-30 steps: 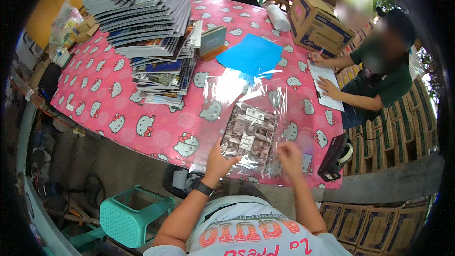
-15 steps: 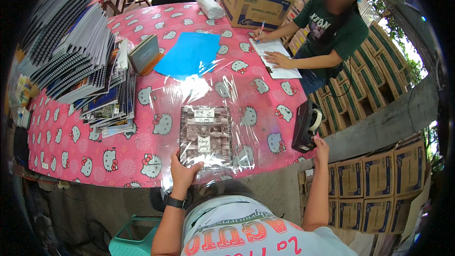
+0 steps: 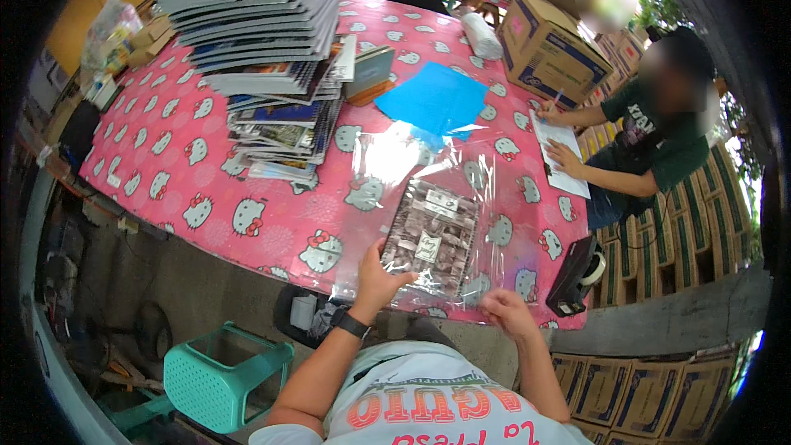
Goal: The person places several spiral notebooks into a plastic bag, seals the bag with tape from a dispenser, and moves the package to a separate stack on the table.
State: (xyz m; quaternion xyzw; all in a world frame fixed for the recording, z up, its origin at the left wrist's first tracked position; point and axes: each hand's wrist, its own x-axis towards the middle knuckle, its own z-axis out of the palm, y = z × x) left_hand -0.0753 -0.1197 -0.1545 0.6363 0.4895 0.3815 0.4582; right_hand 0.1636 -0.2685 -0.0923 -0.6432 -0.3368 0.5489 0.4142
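A dark grey patterned spiral notebook [image 3: 432, 235] lies inside a clear plastic sheet [image 3: 362, 202] near the table's front edge. My left hand [image 3: 381, 280] grips the notebook's near left corner, thumb laid across the cover and the other fingers along its side. To the right, just off the plastic's near corner, is my right hand [image 3: 508, 313]. Its fingers are pinched together, and whatever sits between them is too small to make out. A black tape dispenser [image 3: 568, 280] with a pale roll stands at the table's right corner, beyond my right hand.
Tall stacks of spiral notebooks [image 3: 272, 58] rise at the left. Blue sheets [image 3: 437, 99], a small upright book [image 3: 371, 74], a white roll [image 3: 481, 35] and a carton [image 3: 552, 41] occupy the far side. At right a co-worker [image 3: 659, 132] writes on paper. A green stool [image 3: 218, 379] stands below.
My right hand has left the tape dispenser and come leftward to the plastic's near right corner. My left hand stays on the notebook. The whole view has swung left.
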